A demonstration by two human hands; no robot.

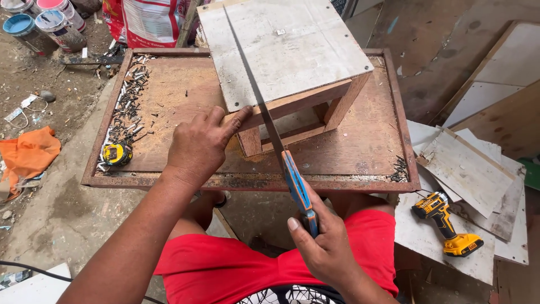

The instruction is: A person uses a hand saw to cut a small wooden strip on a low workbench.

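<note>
The left hand [198,147] presses flat on the small grey-topped wooden stool [287,62], steadying it on the rusty-rimmed bench [169,95]; the right hand's [323,245] grip wraps the blue-handled handsaw [275,141], cutting its top.

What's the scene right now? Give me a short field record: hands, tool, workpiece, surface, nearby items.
left hand: pressed on the front rail of the wooden stool, fingers spread
right hand: grip closed on the blue-handled hand saw
saw blade: lying across the stool's top, along its left side
wooden stool: stands on the tray
work tray: rusty-rimmed board, sawdust on it
on tray: tape measure, loose nails
right of tray: yellow cordless drill on board offcuts
</note>
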